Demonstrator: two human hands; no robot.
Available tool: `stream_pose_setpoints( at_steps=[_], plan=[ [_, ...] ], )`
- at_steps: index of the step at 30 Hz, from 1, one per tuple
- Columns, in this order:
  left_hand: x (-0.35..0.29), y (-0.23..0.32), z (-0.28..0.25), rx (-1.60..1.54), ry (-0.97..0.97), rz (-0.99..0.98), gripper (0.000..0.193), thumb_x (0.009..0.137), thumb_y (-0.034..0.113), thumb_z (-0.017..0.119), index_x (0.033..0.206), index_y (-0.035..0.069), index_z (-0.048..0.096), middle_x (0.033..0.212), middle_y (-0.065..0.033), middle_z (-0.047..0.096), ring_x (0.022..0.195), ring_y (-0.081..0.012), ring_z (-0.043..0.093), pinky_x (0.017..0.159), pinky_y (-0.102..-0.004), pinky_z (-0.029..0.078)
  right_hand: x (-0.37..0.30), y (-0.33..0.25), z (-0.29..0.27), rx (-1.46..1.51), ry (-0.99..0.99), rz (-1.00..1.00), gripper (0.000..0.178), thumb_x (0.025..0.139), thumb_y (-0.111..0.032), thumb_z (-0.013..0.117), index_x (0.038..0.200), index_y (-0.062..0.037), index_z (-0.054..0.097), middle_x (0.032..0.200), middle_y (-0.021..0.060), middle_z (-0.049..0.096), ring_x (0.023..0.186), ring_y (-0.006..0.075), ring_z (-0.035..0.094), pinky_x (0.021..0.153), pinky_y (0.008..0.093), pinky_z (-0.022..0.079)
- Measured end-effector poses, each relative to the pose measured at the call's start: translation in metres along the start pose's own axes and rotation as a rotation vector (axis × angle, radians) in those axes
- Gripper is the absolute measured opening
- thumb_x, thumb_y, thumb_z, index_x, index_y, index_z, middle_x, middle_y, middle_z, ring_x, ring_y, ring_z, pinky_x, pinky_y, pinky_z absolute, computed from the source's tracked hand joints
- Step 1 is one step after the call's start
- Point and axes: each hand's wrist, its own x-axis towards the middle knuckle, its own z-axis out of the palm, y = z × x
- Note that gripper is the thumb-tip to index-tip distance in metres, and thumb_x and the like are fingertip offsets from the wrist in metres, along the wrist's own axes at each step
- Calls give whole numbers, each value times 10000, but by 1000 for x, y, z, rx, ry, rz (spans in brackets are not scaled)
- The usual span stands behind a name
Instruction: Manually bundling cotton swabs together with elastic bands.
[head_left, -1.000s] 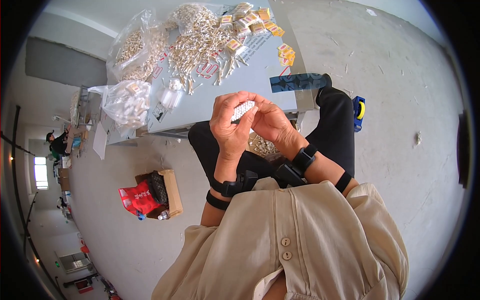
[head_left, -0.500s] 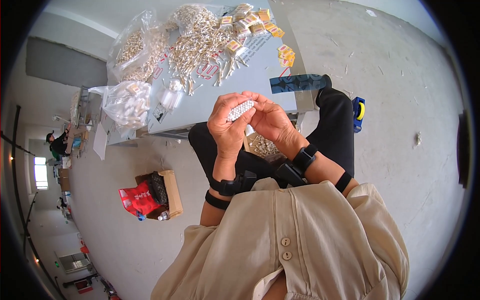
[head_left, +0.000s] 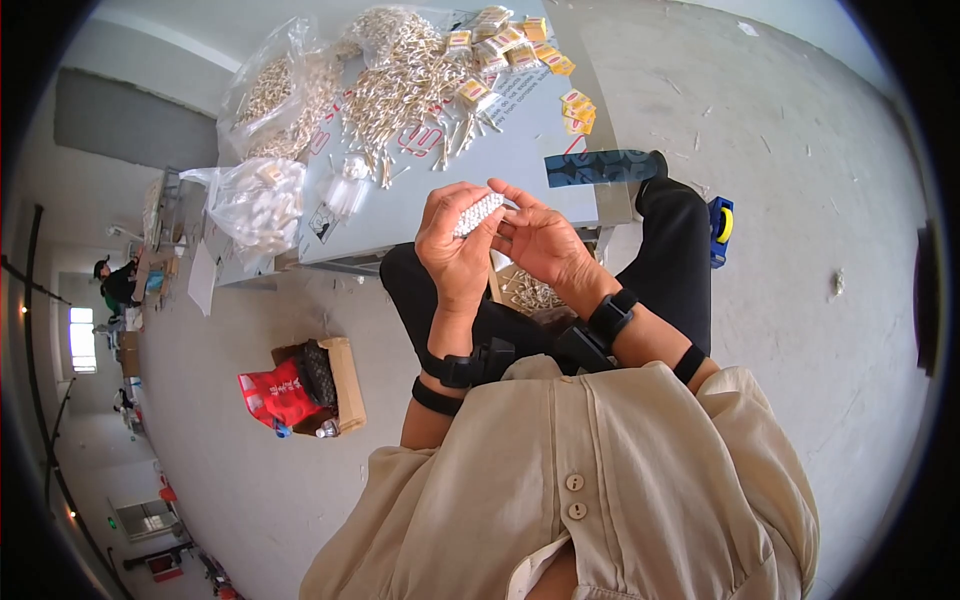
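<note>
My left hand point(head_left: 450, 250) is wrapped around a tight bundle of cotton swabs point(head_left: 478, 215), whose white tips face up in a packed oval. Beside the bundle's right end, my right hand point(head_left: 548, 245) is open, palm turned up and fingers apart. Its fingertips are close to the swabs; whether they touch cannot be made out. Below the hands, loose cotton swabs point(head_left: 530, 292) lie in a box over my lap, partly hidden by my wrists.
Across the table point(head_left: 400, 215) spreads a heap of cotton swabs point(head_left: 400, 100), with filled plastic bags point(head_left: 262, 205) to its left. Packed swabs point(head_left: 505, 42) and yellow cards point(head_left: 577, 112) lie right. A blue tape dispenser point(head_left: 720, 230) is beside my leg; a cardboard box point(head_left: 348, 385) stands on the floor.
My right hand's fingers have spread and drawn slightly away from the bundle. The left hand keeps its hold, with the bundle tilted a little more.
</note>
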Motion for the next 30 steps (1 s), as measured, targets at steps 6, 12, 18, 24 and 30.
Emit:
stream_pose_setpoints(
  at_steps=[6, 12, 18, 24, 30],
  plan=[
    [-2, -2, -1, 24, -12, -22, 236, 720, -47, 729, 938, 16, 661, 942, -75, 618, 849, -161, 609, 725, -268, 503, -1, -2, 13, -348, 62, -133, 442, 815, 67, 581, 1246, -28, 564, 1094, 82, 627, 988, 188, 601, 922, 334, 470],
    [-6, 2, 7, -10, -113, -33, 237, 711, -40, 726, 932, 9, 658, 956, -75, 643, 918, -171, 600, 810, -281, 482, 5, -3, -4, -374, -3, -174, 344, 791, 126, 553, 1094, -13, 640, 972, 88, 663, 865, 185, 644, 796, 319, 535],
    [-7, -4, 4, -51, -181, -21, 260, 694, -53, 725, 936, 4, 648, 986, -94, 659, 950, -193, 606, 857, -306, 477, 3, -7, -12, -243, -50, -149, 307, 761, 161, 512, 994, 8, 643, 988, 103, 660, 884, 213, 652, 806, 346, 545],
    [-6, -3, 1, -76, -208, -55, 270, 694, -54, 727, 947, 6, 652, 982, -100, 656, 971, -197, 604, 858, -303, 475, 3, -9, -23, -145, -69, -125, 304, 741, 162, 505, 954, -7, 642, 1032, 102, 650, 928, 232, 642, 828, 365, 541],
    [-7, -3, 2, -67, -226, -44, 266, 696, -53, 727, 946, 5, 655, 977, -102, 656, 941, -192, 618, 832, -293, 489, 4, -8, -27, -95, -85, -112, 307, 735, 154, 503, 944, -24, 641, 999, 82, 643, 921, 223, 633, 836, 352, 532]
  ],
)
